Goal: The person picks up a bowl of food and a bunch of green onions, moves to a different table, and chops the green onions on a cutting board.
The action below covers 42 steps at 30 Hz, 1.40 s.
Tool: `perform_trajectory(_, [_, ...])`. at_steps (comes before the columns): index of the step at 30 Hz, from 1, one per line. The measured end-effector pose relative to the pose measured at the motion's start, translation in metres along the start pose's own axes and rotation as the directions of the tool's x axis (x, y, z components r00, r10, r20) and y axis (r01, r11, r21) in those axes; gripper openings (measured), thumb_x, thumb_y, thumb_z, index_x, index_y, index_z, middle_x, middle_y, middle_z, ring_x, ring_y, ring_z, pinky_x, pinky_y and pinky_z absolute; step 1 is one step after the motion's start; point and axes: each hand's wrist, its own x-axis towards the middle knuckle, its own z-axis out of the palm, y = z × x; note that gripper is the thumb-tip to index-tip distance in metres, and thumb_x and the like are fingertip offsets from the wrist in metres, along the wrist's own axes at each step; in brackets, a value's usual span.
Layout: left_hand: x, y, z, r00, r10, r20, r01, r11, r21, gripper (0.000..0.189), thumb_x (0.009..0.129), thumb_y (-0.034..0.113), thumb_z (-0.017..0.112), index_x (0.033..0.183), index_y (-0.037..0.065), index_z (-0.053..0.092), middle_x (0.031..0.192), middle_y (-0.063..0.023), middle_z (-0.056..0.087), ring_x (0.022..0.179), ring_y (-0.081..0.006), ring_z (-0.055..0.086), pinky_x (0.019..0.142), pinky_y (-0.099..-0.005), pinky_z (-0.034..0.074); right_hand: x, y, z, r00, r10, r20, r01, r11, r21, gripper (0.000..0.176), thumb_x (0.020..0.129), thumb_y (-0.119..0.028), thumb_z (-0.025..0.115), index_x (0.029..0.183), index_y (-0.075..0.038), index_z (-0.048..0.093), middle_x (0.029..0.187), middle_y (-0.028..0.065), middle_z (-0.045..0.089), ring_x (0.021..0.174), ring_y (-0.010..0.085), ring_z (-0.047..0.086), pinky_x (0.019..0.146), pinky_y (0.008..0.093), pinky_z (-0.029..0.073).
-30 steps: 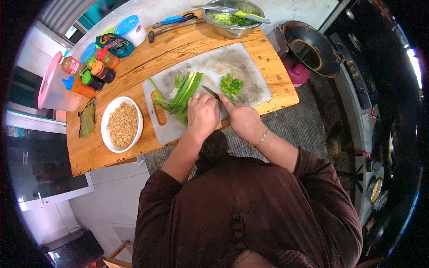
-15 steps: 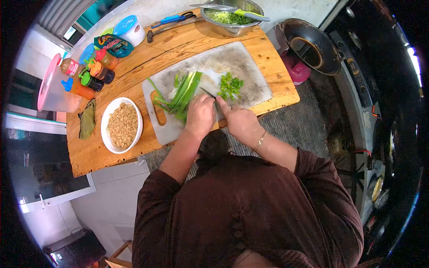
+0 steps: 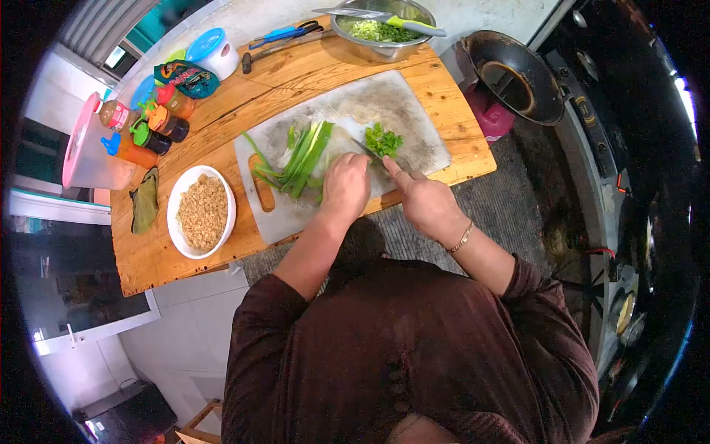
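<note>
My right hand [image 3: 430,207] grips a knife [image 3: 364,147], its index finger stretched along the top. The thin blade points to the upper left, beside a small heap of chopped green leaves [image 3: 383,138] on the white cutting board [image 3: 281,222]. Close by on the left, my left hand [image 3: 346,186] has its fingers curled down near the blade; whatever they hold is hidden. A bunch of spring onions [image 3: 305,159] lies across the board left of that hand, apart from the chopped heap.
A white bowl of brown crumbly food [image 3: 202,212] stands left of the board. Behind are a metal bowl of chopped greens [image 3: 381,50] with a green-handled knife [image 3: 414,27] across it, and blue scissors [image 3: 285,33]. Sauce bottles [image 3: 157,118] stand left; a wok [image 3: 514,78] sits right.
Both hands and the knife have moved right. My left hand has come away from the spring onions toward the chopped greens, which now sit in a tighter heap beside the blade.
</note>
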Motion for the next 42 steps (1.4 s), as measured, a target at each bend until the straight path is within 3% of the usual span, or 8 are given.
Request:
perform_trajectory(6, [0.01, -0.002, 0.004, 0.999, 0.043, 0.007, -0.043, 0.999, -0.016, 0.008, 0.079, -0.003, 0.063, 0.087, -0.001, 0.067, 0.089, -0.0193, 0.066, 0.09, -0.0401, 0.062, 0.083, -0.0477, 0.051, -0.014, -0.002, 0.004, 0.985, 0.107, 0.136, -0.096, 0.991, -0.088, 0.069, 0.089, -0.006, 0.051, 0.155, -0.016, 0.036, 0.098, 0.0212, 0.066, 0.08, 0.0392, 0.069, 0.071, 0.0479, 0.057])
perform_trajectory(14, [0.001, 0.002, 0.003, 0.991, 0.114, -0.07, -0.112, 0.993, 0.034, 0.01, 0.075, -0.004, 0.063, 0.083, 0.0, 0.067, 0.09, -0.0164, 0.061, 0.092, -0.0381, 0.06, 0.082, -0.0481, 0.049, 0.017, 0.011, 0.02, 0.999, -0.009, 0.052, 0.009, 1.0, 0.006, 0.068, 0.087, -0.007, 0.053, 0.153, -0.013, 0.04, 0.09, 0.0217, 0.067, 0.079, 0.038, 0.069, 0.071, 0.0485, 0.056])
perform_trajectory(18, [0.004, -0.003, 0.0, 0.998, 0.046, -0.043, -0.048, 0.998, -0.039, 0.01, 0.076, -0.007, 0.063, 0.084, -0.001, 0.067, 0.088, -0.0177, 0.065, 0.088, -0.0382, 0.063, 0.08, -0.0466, 0.051, 0.003, 0.016, 0.014, 1.0, -0.017, 0.019, 0.016, 0.998, 0.062, 0.067, 0.087, -0.007, 0.053, 0.153, -0.015, 0.041, 0.092, 0.0214, 0.067, 0.076, 0.0394, 0.069, 0.071, 0.0491, 0.056])
perform_trajectory(21, [0.006, -0.005, 0.001, 0.999, 0.038, -0.039, -0.04, 0.997, -0.064, 0.011, 0.076, -0.007, 0.064, 0.083, 0.0, 0.067, 0.086, -0.0171, 0.065, 0.086, -0.0386, 0.063, 0.078, -0.0467, 0.051, -0.011, -0.003, 0.0, 0.987, 0.087, 0.139, -0.079, 0.995, -0.057, 0.067, 0.09, -0.009, 0.053, 0.154, -0.02, 0.038, 0.092, 0.0194, 0.066, 0.082, 0.0374, 0.069, 0.073, 0.0486, 0.056])
perform_trajectory(27, [0.006, -0.002, 0.0, 0.995, 0.079, -0.054, -0.08, 0.997, -0.022, 0.01, 0.074, -0.005, 0.067, 0.082, 0.001, 0.067, 0.085, -0.0169, 0.065, 0.082, -0.0391, 0.063, 0.076, -0.0467, 0.051, 0.013, 0.003, 0.026, 0.999, -0.025, 0.033, 0.028, 0.994, -0.107, 0.071, 0.087, -0.007, 0.054, 0.155, -0.017, 0.037, 0.094, 0.0201, 0.066, 0.073, 0.0348, 0.07, 0.066, 0.0463, 0.057])
perform_trajectory(33, [0.006, -0.008, 0.001, 0.996, 0.029, -0.086, -0.031, 0.999, -0.015, 0.012, 0.073, -0.004, 0.07, 0.082, 0.004, 0.069, 0.084, -0.0144, 0.067, 0.08, -0.0365, 0.065, 0.074, -0.0447, 0.052, 0.017, 0.017, 0.021, 0.997, -0.032, 0.071, 0.029, 0.999, 0.035, 0.067, 0.09, -0.009, 0.053, 0.154, -0.02, 0.039, 0.095, 0.0203, 0.066, 0.08, 0.0387, 0.068, 0.07, 0.0483, 0.056])
perform_trajectory(38, [0.006, -0.002, -0.003, 1.0, -0.013, -0.017, 0.012, 0.998, -0.067, 0.01, 0.075, -0.004, 0.062, 0.082, 0.001, 0.067, 0.084, -0.0175, 0.066, 0.085, -0.0396, 0.063, 0.079, -0.0476, 0.051, -0.013, 0.003, 0.012, 0.998, 0.0, 0.058, 0.0, 1.0, -0.004, 0.068, 0.088, -0.007, 0.052, 0.154, -0.018, 0.039, 0.093, 0.0212, 0.066, 0.076, 0.0395, 0.068, 0.066, 0.0485, 0.055])
perform_trajectory(42, [0.004, -0.006, 0.003, 0.996, 0.04, -0.08, -0.041, 0.999, -0.011, 0.013, 0.073, -0.005, 0.069, 0.082, 0.003, 0.068, 0.083, -0.0139, 0.067, 0.079, -0.0357, 0.066, 0.073, -0.0439, 0.053, -0.002, 0.004, 0.025, 1.0, -0.005, 0.026, 0.007, 0.998, -0.057, 0.07, 0.087, -0.005, 0.052, 0.154, -0.017, 0.039, 0.09, 0.021, 0.066, 0.074, 0.0385, 0.068, 0.066, 0.0487, 0.055])
